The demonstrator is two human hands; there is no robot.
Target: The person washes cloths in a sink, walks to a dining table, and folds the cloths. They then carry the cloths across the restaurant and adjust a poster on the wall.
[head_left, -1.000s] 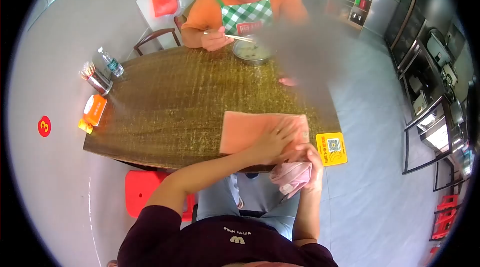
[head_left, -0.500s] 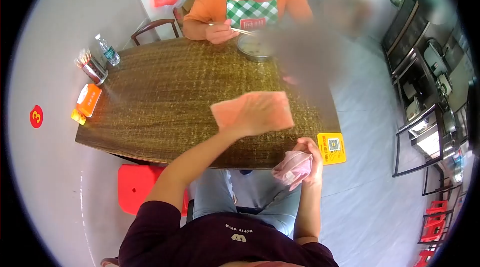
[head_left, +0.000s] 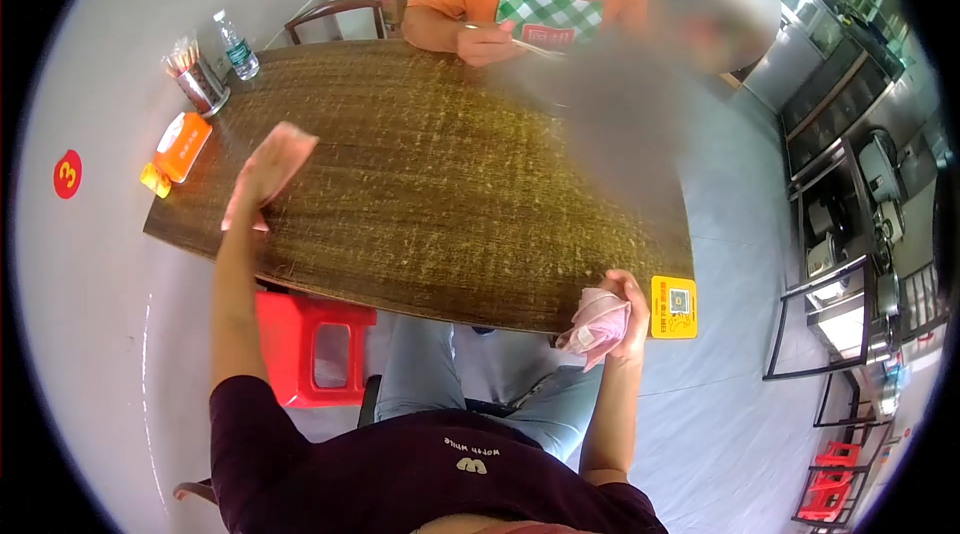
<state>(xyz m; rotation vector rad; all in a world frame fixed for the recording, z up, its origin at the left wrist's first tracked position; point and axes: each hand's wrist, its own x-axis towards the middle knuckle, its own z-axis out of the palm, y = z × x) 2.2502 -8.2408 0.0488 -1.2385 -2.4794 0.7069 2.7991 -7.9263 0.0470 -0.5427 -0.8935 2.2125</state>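
Note:
My left hand (head_left: 264,172) lies flat on a salmon-coloured cloth (head_left: 296,142) at the left part of the wooden table (head_left: 400,164). The cloth shows beyond the fingertips and below the palm, narrower and partly bunched; the fingers are slightly blurred. By the table's near right edge, my right hand (head_left: 630,319) is closed round a crumpled pale pink cloth (head_left: 597,324). Just right of that hand, a yellow card with a printed code (head_left: 674,307) lies on the table corner.
A tissue pack (head_left: 183,146), a metal holder with sticks (head_left: 203,89) and a water bottle (head_left: 238,49) stand at the left edge. Across the table, a person in a checked apron (head_left: 545,12) holds chopsticks. A red stool (head_left: 290,344) is below the near edge.
My left hand has swept the salmon cloth from the right-centre of the table to the left side. My right hand keeps hold of the pink cloth. The view has shifted somewhat.

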